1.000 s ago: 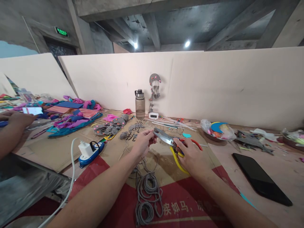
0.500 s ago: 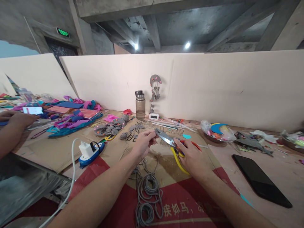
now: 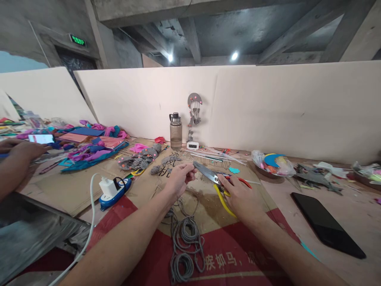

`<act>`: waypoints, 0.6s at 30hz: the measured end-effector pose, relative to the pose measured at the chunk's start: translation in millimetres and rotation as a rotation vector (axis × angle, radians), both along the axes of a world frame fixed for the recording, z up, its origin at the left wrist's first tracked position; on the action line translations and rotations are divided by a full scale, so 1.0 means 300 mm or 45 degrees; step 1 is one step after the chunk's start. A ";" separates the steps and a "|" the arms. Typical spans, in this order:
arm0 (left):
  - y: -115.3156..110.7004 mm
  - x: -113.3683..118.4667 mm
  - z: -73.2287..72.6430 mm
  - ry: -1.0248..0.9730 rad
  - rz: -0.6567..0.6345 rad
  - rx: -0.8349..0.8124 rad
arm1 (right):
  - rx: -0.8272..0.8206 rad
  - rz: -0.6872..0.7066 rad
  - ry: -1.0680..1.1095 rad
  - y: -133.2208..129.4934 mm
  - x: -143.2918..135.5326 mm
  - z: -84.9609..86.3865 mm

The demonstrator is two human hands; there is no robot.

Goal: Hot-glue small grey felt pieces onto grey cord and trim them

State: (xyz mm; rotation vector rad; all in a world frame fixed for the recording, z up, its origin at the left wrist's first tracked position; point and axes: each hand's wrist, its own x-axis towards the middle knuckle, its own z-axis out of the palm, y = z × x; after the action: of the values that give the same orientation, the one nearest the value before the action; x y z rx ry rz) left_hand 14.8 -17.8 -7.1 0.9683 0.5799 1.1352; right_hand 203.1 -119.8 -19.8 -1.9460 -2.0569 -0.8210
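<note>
My right hand (image 3: 239,194) grips a pair of scissors (image 3: 206,173) with red and yellow handles; the blades point left and the handles are spread. The blade tips lie right by the fingertips of my left hand (image 3: 181,178), which are pinched together. Whatever is between those fingertips is too small to make out. Below my hands, coils of grey cord (image 3: 187,232) lie on the red and brown cardboard (image 3: 232,242), with loose strands running up under my left hand.
Behind my hands stand a water bottle (image 3: 176,133) and a small white clock (image 3: 193,145). A grey moon-shaped hanging ornament (image 3: 195,99) is on the white board. A power strip (image 3: 114,194) sits left, a black phone (image 3: 327,225) right. Another person's hand (image 3: 28,151) is at far left.
My left hand and the scissors have shifted very slightly left. Otherwise things look the same.
</note>
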 end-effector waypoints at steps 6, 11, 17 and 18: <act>0.011 0.000 -0.009 -0.011 0.002 -0.015 | -0.081 0.009 0.042 0.001 -0.003 0.003; 0.015 -0.002 -0.012 0.026 -0.004 -0.001 | -0.142 0.034 0.121 0.001 -0.004 0.006; 0.030 -0.009 -0.011 0.084 0.005 -0.099 | -0.154 0.151 0.455 0.023 0.016 -0.019; 0.033 -0.010 -0.011 0.088 0.008 -0.122 | -0.149 0.187 0.556 0.027 0.021 -0.023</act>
State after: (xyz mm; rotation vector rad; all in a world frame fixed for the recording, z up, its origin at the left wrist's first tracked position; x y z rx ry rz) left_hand 11.6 -7.9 -10.3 0.9267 0.6876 1.0735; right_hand 209.4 -111.6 -26.9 -1.8017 -1.9786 -0.2206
